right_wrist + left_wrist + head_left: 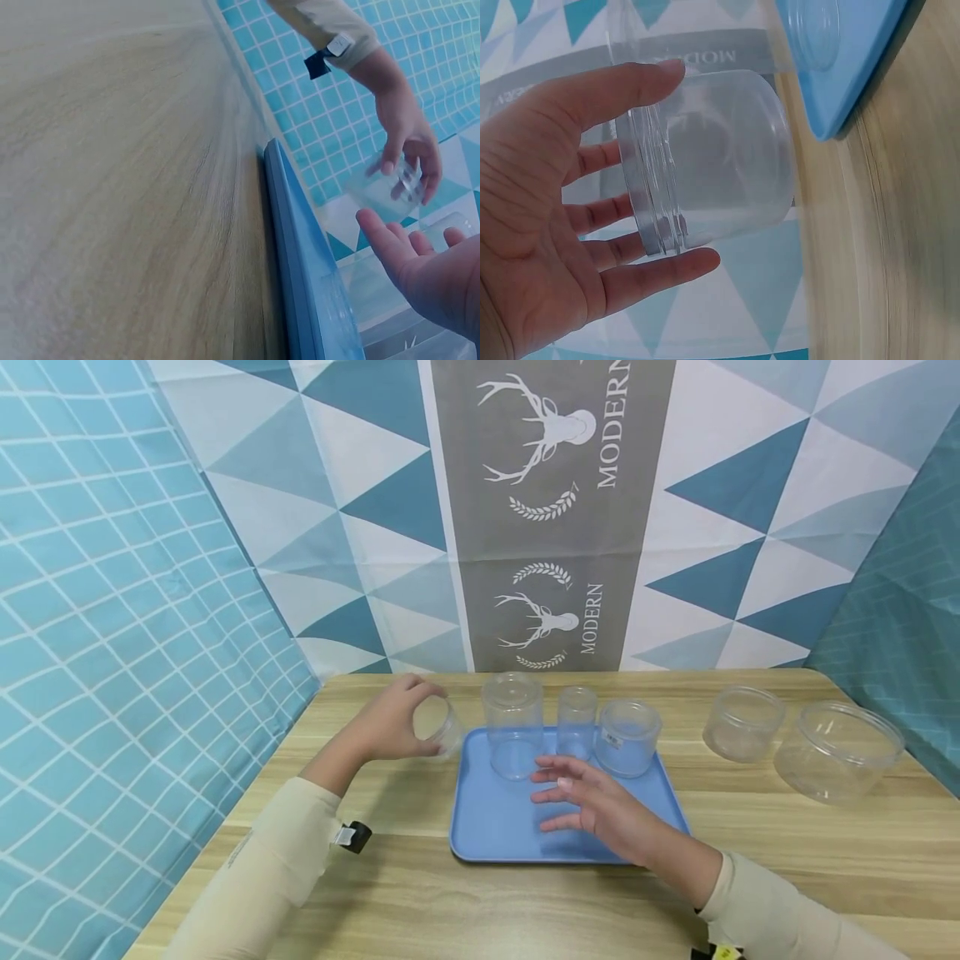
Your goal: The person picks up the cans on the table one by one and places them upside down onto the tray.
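Note:
At the tray's left side, my left hand (390, 720) grips a small clear jar (450, 737) above the table. In the left wrist view, thumb and fingers wrap around the ridged rim end of this jar (731, 157), which lies sideways in the hand. My right hand (603, 808) hovers over the blue tray (502, 835), fingers spread and relaxed, holding nothing. Standing on the tray are a tall clear jar (513, 727), a narrow clear jar (577, 720) and a short clear jar (628, 742) with a small label.
Right of the tray, a clear jar (742, 725) and a wider clear jar (836, 753) stand on the wooden table (480, 910). A patterned cloth (375, 527) hangs behind the table, and a blue checked cloth (112, 635) borders its left side.

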